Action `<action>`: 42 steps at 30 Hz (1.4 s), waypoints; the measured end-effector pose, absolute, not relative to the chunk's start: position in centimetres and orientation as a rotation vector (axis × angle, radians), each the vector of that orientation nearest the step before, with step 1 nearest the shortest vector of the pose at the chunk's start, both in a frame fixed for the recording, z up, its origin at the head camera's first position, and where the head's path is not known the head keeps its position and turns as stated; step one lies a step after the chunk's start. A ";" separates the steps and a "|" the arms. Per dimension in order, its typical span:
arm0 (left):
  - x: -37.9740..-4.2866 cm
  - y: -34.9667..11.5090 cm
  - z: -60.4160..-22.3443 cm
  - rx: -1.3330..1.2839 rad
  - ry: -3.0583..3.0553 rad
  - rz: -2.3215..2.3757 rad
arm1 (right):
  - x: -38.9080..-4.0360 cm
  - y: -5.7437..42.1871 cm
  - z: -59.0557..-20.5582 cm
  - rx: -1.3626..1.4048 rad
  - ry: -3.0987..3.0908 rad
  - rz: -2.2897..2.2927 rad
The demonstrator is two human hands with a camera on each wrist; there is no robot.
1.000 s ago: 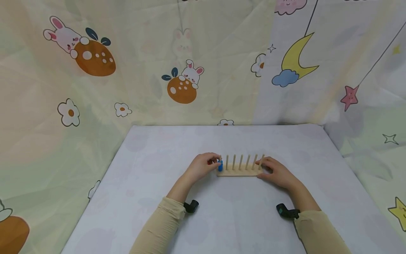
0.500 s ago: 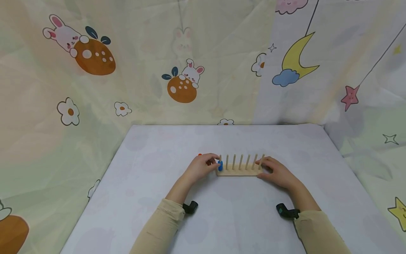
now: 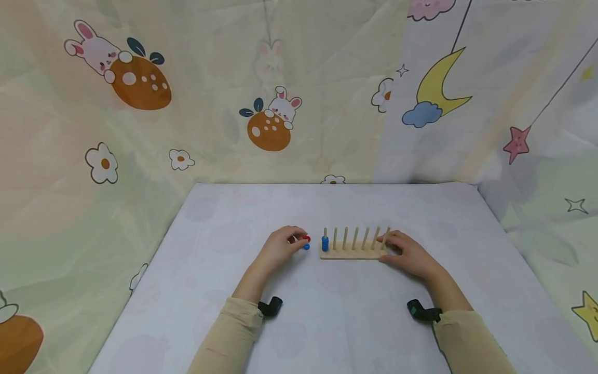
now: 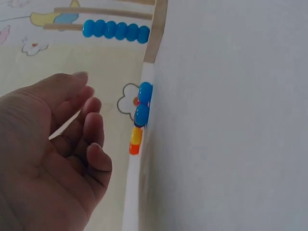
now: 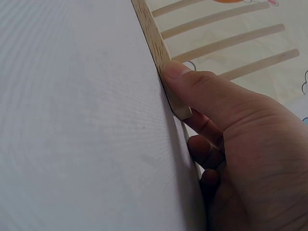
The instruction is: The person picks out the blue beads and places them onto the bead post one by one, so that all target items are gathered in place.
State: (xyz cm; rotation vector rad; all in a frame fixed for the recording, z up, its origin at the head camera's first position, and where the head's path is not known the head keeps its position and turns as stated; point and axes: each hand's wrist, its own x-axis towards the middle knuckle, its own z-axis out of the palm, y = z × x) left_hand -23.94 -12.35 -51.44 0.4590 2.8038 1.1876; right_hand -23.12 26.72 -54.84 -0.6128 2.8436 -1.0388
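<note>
A wooden peg rack point(image 3: 355, 254) with a row of upright pegs stands on the table. Its leftmost peg carries a stack of several blue beads point(image 3: 325, 243); the other pegs are bare. My left hand point(image 3: 280, 248) is a little left of the rack, fingers loosely bent with nothing between them in the left wrist view. Close by its fingertips lie loose beads: a blue bead point(image 4: 141, 115), another blue bead point(image 4: 145, 92), a yellow bead point(image 4: 136, 136), an orange bead point(image 4: 134, 148) and a red bead point(image 3: 306, 238). With thumb in front and fingers behind, my right hand point(image 3: 408, 252) grips the rack's right end.
A white cloth covers the table point(image 3: 345, 322). Behind it hangs a patterned curtain point(image 3: 336, 104) with cartoon rabbits, flowers and a moon. Each wrist wears a black camera, the left camera point(image 3: 271, 307) and the right camera point(image 3: 422, 311).
My left hand has let go of the blue beads on the leftmost peg and drawn left. Red and blue loose beads now show by its fingertips. The right hand and rack have stayed put.
</note>
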 end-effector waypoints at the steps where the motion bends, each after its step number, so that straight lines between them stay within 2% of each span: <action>1: -23.9 -12.6 -51.4 0.446 2.808 1.177 | -23.1 26.7 -54.8 -0.616 2.841 -1.045; 20: -24.2 -13.9 -53.4 0.353 2.817 1.070 | -23.2 26.7 -54.8 -0.628 2.816 -1.065; 42: -24.3 -13.3 -54.4 0.415 2.927 0.880 | -23.1 26.7 -54.8 -0.643 2.858 -1.050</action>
